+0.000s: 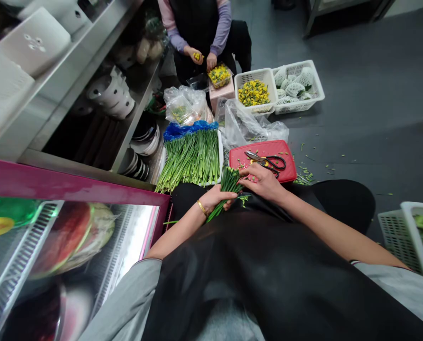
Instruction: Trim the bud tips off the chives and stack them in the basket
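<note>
My left hand [216,198] is wrapped round a bunch of green stalks [229,182] with budded tips, held above my lap. At the tip end of the bunch, my right hand [261,181] has its fingers bent together; whether a bud or stalk is between them is too small to tell. Just beyond lies a red lid-like board [290,171] with black-handled scissors [268,161] and small green bits on it. A white tray [220,156] full of long green stalks [193,158] stands to the left, with blue plastic [186,130] at its far end.
Across from me a seated person's hands [211,61] handle yellow flowers [219,75]. Baskets hold more yellow flowers [254,93] and netted produce [294,89]. Clear plastic bags [247,125] lie between us. A metal shelf [65,61] and a display fridge [126,237] flank my left; a white basket [398,229] stands right.
</note>
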Motion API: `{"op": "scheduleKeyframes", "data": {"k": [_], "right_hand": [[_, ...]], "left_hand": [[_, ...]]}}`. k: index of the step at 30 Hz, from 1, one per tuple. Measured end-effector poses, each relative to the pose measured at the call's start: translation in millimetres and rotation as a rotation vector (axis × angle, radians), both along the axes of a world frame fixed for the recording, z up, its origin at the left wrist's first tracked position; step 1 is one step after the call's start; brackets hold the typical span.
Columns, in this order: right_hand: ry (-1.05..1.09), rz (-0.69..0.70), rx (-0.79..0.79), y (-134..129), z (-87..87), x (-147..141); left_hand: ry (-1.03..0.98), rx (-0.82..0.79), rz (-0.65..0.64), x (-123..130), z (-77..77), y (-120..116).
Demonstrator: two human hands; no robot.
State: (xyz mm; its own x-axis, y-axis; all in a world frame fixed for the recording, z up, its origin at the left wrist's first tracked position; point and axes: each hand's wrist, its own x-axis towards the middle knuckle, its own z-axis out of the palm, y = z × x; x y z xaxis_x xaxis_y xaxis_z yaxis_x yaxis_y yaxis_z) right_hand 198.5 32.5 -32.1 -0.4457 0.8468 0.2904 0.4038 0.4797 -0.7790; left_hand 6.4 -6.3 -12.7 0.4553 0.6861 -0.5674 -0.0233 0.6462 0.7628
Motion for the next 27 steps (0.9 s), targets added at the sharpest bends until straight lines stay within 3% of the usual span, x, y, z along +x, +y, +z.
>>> {"op": "scheduleKeyframes", "data": {"k": [7, 11, 16, 22, 25, 27], "right_hand": [[-0.088, 0.012, 0.098, -4, -0.2, 2], [-0.236, 0.004, 0.211, -9, -2.8, 4], [-0.325, -0.003, 0.216, -11, -10.4, 3], [-0.411, 0.001, 0.376, -13, 0.4, 1], [-0.222, -0.043, 0.239, -15, 0.5, -6], [0.027, -0.126, -0.035, -16, -6.8, -14]], "left_hand": [[0.001, 0.034, -0.062, -1, -3.2, -2], [0.035, 0.041, 0.035, -3, -3.8, 0], [0.011, 0.018, 0.102, -2, -4.4, -1], [0.011, 0.032, 0.143, 1, -5.6, -2], [0.028, 0.051, 0.141, 3, -6.3, -1], [0.033, 0.047, 0.144, 4, -6.2, -1]]}}
